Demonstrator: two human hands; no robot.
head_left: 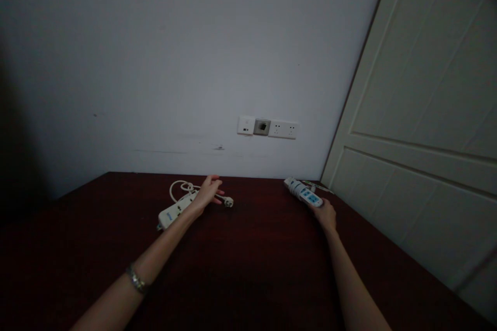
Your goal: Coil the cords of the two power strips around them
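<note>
A white power strip (171,215) lies on the dark red table at the left, its cord looped behind it. Over the strip's far end and cord is my left hand (207,194), fingers stretched out and apart. The cord's plug (228,201) lies just right of those fingers. My right hand (326,213) grips the near end of a second power strip (311,197), which has blue socket faces and a white cord wound around its far half. This strip is tilted, its far end towards the wall. Whether it touches the table I cannot tell.
Behind the table (248,269) rises a pale wall with a row of wall sockets (283,129) and a grey outlet plate (262,126). A white panelled door (388,160) borders the right side. Some thin pale item (320,186) lies near the back right corner.
</note>
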